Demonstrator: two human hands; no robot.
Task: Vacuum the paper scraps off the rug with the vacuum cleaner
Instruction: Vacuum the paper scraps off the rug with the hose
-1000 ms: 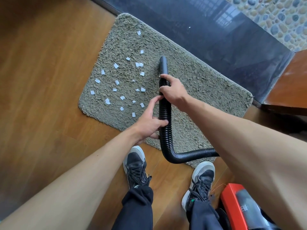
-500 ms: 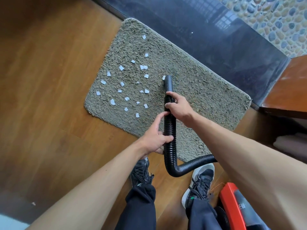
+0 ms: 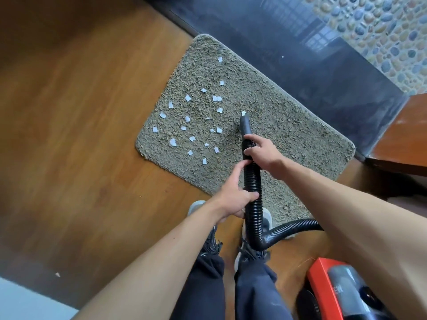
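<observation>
A shaggy grey-green rug [image 3: 272, 125] with rounded corners lies askew on a glossy wooden plank floor [image 3: 80, 125], its far edge along a dark polished stone strip [image 3: 288, 47] that borders a pebble-set surface [image 3: 381, 33]. Small white paper scraps [image 3: 191, 121], roughly square and torn, are scattered across the rug's left half; one sits right at the tip of the smooth black nozzle [image 3: 245, 125], which points down onto the pile.

The ribbed black hose [image 3: 253, 195] runs from the nozzle back toward the person, bends sharply above the shoes and leads off to the right behind the right forearm. The right hand [image 3: 262, 153] grips the hose just behind the nozzle, forefinger extended along it. The left hand [image 3: 233, 199] is clasped around the hose lower down, thumb lying along the ribs.

A red and grey vacuum cleaner [image 3: 335, 289] stands on the floor at the lower right. Dark trouser legs [image 3: 231, 292] and grey-soled shoes [image 3: 196, 206] stand at the rug's near edge. A brown wooden surface [image 3: 402, 139] sits at the right.
</observation>
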